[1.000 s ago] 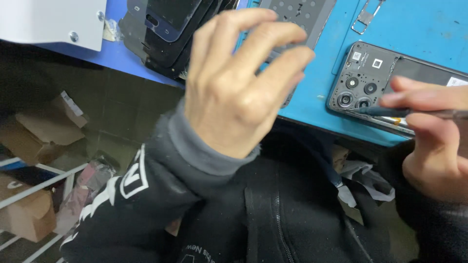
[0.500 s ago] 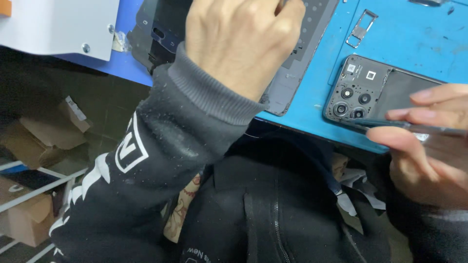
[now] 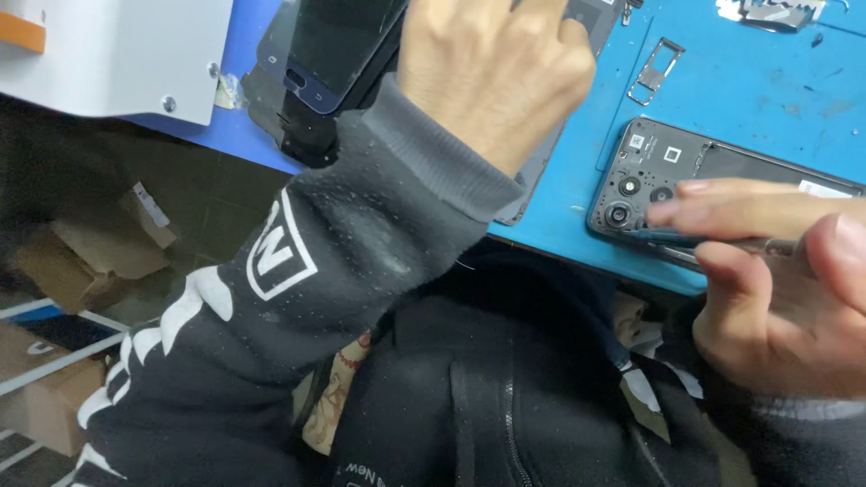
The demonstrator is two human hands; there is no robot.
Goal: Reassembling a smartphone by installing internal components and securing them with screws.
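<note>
My left hand (image 3: 492, 72) reaches far over the blue mat (image 3: 749, 81) and lies above a dark grey flat panel (image 3: 532, 180); its fingertips run past the top edge, so what they touch is hidden. My right hand (image 3: 776, 289) pinches a thin metal tool (image 3: 722, 242) between thumb and fingers. The tool's tip lies at the camera end of an opened dark phone (image 3: 658, 167), which rests back-side up on the mat with its round lenses showing.
A stack of dark phone screens (image 3: 329, 54) sits at the mat's left edge beside a white box (image 3: 108, 54). A small metal frame (image 3: 654, 68) lies above the phone. Cardboard boxes (image 3: 99, 243) and white rails are below the bench.
My left hand has moved up and away from me, across the dark panel toward the top edge. My right hand has kept the tool at the phone's camera end.
</note>
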